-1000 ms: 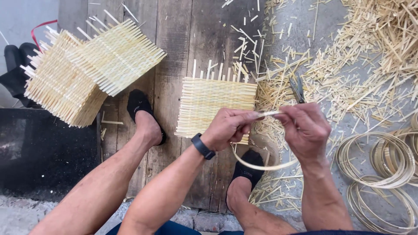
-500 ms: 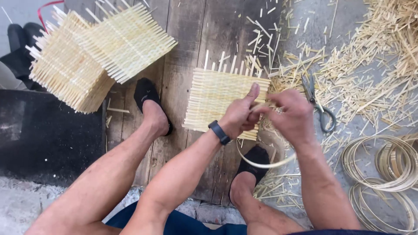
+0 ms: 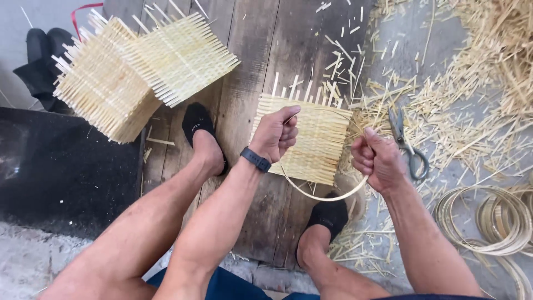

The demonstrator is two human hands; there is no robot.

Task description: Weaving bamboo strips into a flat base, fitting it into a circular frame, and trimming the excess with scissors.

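Ctr frame: left hand (image 3: 276,135) fisted, fingers fully curled round one end of a thin bamboo strip (image 3: 322,194). Right hand (image 3: 378,161) same, closed tight on the other end, thumb up. Strip bowed into a shallow U sagging betw. the fists, just below the woven panel (image 3: 313,139). Held at both ends prob. to keep the bend under tension, ends level.

Panel flat on dark wood planks (image 3: 244,72), mid frame, partly behind left fist; right foot in black sock (image 3: 327,214) at its lower edge, likely pinning it. Pale straw-coloured slats, tight square weave, loose spokes sticking out top edge.

Upper left: stack of finished panels (image 3: 139,72), same weave, bristly edges, tilted on each other. Scissors (image 3: 408,147) just right of right hand, on grey floor among offcuts (image 3: 472,94): short splinters, scattered thick. Lower right: coiled strips (image 3: 488,219), smooth round hoops.
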